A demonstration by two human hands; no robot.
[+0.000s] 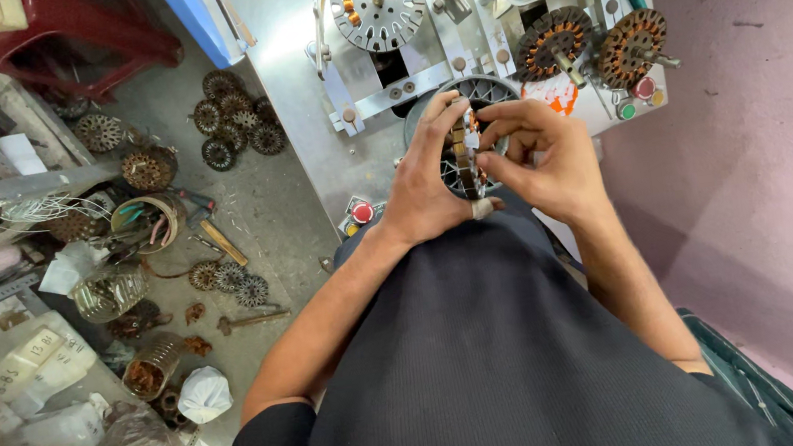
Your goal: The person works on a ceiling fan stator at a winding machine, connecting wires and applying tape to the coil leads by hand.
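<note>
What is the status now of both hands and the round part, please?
Left hand and right hand both grip the slotted round stator core, held edge-on over the metal bench. Nothing blocks them.

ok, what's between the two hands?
The round slotted metal motor core, held edge-on: left hand grips one side, right hand the other. Nothing else sits between them in the head view.

Pink wall (772, 157) — cluttered grey floor (263, 199)
</note>
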